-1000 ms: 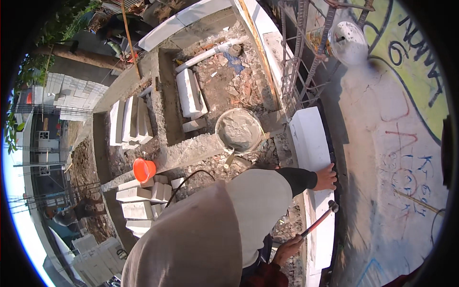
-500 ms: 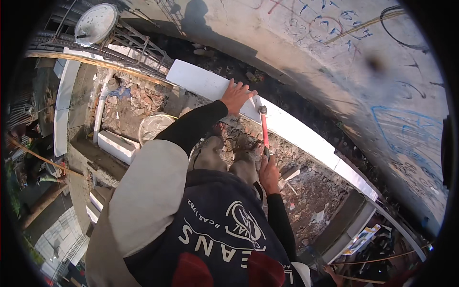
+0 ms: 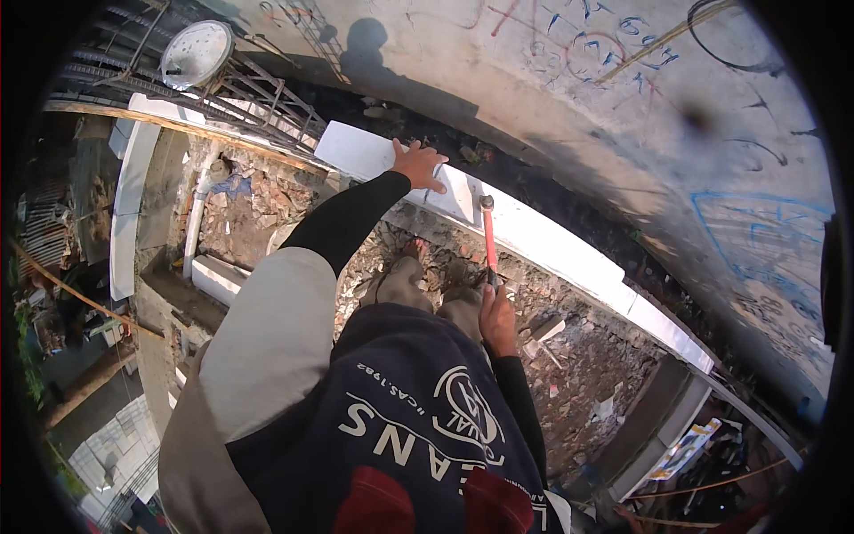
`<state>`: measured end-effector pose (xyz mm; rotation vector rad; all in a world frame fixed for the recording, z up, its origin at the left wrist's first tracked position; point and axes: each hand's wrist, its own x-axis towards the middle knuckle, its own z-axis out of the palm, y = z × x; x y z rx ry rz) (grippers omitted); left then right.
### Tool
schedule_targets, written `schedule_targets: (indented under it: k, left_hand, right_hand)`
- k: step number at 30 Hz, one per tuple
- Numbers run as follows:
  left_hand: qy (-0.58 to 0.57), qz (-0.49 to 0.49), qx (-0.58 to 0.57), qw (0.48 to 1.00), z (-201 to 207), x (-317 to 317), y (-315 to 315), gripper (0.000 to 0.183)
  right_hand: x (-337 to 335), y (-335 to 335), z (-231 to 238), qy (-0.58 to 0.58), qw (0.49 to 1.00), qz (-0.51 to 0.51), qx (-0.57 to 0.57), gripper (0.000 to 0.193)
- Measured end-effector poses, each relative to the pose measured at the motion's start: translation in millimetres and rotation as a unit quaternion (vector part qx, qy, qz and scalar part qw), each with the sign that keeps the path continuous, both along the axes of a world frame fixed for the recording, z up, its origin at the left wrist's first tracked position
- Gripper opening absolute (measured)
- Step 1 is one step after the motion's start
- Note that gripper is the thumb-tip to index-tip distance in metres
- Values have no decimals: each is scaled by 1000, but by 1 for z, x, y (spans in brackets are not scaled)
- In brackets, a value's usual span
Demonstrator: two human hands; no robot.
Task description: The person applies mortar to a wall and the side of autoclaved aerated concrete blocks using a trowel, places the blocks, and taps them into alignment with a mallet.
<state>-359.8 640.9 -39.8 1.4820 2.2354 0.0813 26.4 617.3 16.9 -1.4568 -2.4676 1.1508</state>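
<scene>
A row of white building blocks runs along the top of a low wall. My left hand [image 3: 418,166] lies with spread fingers on the left block [image 3: 356,149], near its joint with the longer white stretch [image 3: 551,245]. My right hand [image 3: 497,319] is wrapped round the dark grip of a hammer [image 3: 490,240] with a red shaft. The small dark hammer head is over the white blocks, just right of the joint; whether it touches them I cannot tell.
Rubble [image 3: 578,392] covers the ground by my feet. A graffitied wall [image 3: 578,116] rises beyond a dark gap. At the far left, a round pale lid-like disc [image 3: 197,55] rests on steel rebar cages [image 3: 267,98]. A pale pipe [image 3: 200,209] stands along the left-hand wall.
My left hand has slid left along the block, away from the joint, with its fingers spread wider. The hammer stays close to the same spot over the blocks.
</scene>
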Motion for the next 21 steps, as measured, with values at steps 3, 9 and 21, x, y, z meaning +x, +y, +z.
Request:
schedule_targets:
  k: [3, 9, 21]
  left_hand:
    - [-39, -10, 7, 999, 1, -4, -1, 81]
    - [-10, -38, 16, 999, 3, -7, -9, 73]
    - [-19, -87, -7, 996, 8, -16, 12, 82]
  right_hand:
    - [-5, -1, 5, 25, 1000, -1, 15, 39]
    - [-5, -9, 32, 0, 1000, -10, -28, 43]
    - [83, -21, 74, 32, 982, -138, -127, 52]
